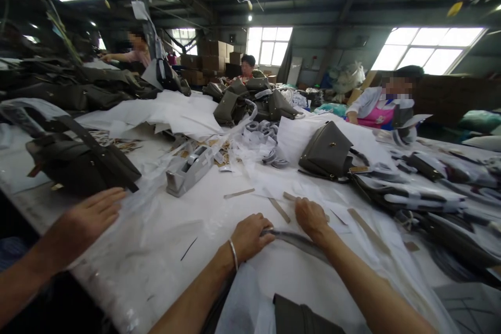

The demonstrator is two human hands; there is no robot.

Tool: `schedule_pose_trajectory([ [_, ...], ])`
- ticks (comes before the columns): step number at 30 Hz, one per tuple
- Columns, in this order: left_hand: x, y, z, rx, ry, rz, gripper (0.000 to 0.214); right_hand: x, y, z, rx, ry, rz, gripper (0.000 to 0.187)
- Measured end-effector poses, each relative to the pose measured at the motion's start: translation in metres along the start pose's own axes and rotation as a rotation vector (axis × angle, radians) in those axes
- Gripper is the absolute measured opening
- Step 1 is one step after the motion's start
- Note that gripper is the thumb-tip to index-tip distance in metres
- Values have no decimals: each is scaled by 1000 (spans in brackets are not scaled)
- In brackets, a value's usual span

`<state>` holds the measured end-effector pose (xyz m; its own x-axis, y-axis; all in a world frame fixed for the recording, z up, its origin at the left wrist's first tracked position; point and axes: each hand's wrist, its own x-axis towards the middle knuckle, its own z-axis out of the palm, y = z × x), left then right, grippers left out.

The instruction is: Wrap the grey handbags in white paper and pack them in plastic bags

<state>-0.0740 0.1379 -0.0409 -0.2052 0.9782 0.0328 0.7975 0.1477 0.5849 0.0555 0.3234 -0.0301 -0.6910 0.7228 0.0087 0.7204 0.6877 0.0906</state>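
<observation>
Head view | slim, shiny grey strap, right of tape dispenser, nearer me | my left hand grips it | my right hand curls at tan strip, pinch or not I cannot tell

A hand could pass over the flat white tabletop, lower left of centre, between a co-worker's bare hand and the braceleted left hand; a grey plastic tape dispenser blocks the way above.

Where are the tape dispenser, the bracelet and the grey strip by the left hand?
Tape dispenser (pixel 191 173), head view: its grey side.
Bracelet (pixel 234 254), head view: middle of the band.
Grey strip (pixel 294 238), head view: its stretch just beyond the left hand (pixel 251 237).
</observation>
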Motion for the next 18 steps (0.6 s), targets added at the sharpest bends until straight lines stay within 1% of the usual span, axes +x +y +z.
schedule_pose_trajectory([
  [3,-1,1,-3,-18,9,-12,22,4,11,10,27,88,119,29],
  [5,3,2,-9,-34,-20,-10,24,5,16,17,49,131,159,28],
  [8,20,1,-21,49,-85,-3,27,6,20,26,82,177,177,27],
  [10,43,-2,-30,154,-77,2,29,7,22,30,98,206,174,26],
  [12,72,-8,-37,226,-30,2,33,10,23,33,102,246,148,25],
  [15,121,-20,-43,269,28,-14,44,14,25,35,108,306,70,22],
  [18,164,-31,-46,304,71,-33,51,15,29,39,133,338,-5,23],
])
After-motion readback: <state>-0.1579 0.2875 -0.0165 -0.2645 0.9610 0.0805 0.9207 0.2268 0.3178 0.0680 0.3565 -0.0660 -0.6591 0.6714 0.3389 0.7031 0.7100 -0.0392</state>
